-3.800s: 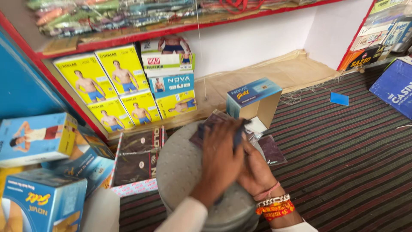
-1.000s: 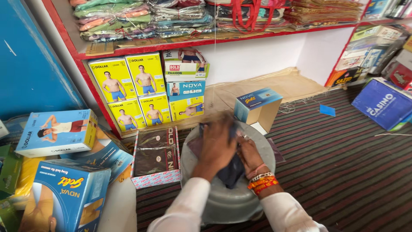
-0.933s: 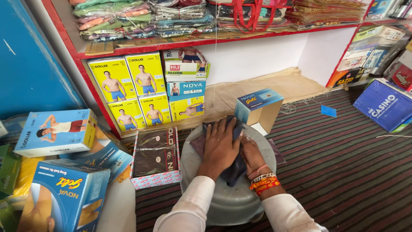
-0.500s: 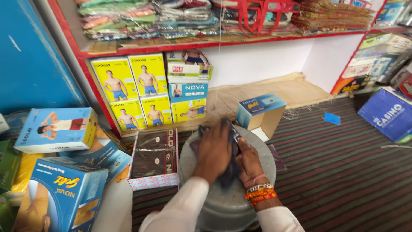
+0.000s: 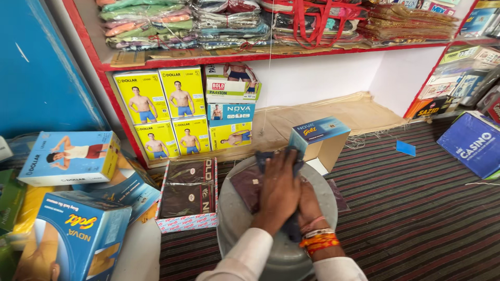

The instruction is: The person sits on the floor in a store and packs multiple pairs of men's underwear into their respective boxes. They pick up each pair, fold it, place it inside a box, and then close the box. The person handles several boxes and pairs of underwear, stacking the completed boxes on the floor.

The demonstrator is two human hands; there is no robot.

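My left hand [image 5: 278, 192] lies flat, fingers together, on a dark blue folded garment [image 5: 264, 158] that rests on a round grey metal lid [image 5: 232, 218]. My right hand [image 5: 308, 205] is tucked partly under the left one, against the same cloth; orange and white bangles circle its wrist. A maroon folded garment [image 5: 245, 184] lies beside the blue one on the lid. Just beyond my fingers stands an open blue and tan carton [image 5: 319, 139].
An open patterned box [image 5: 187, 193] of dark garments sits left of the lid. Blue cartons [image 5: 73, 156] pile at the left, yellow ones [image 5: 161, 112] stand under a red shelf [image 5: 260, 52] of packed clothes. Striped carpet [image 5: 416, 208] spreads right, with a blue bag [image 5: 474, 143].
My view has drifted slightly; both hands stay pressed on the garment, the left hand sliding a little over the cloth. The boxes have not moved.
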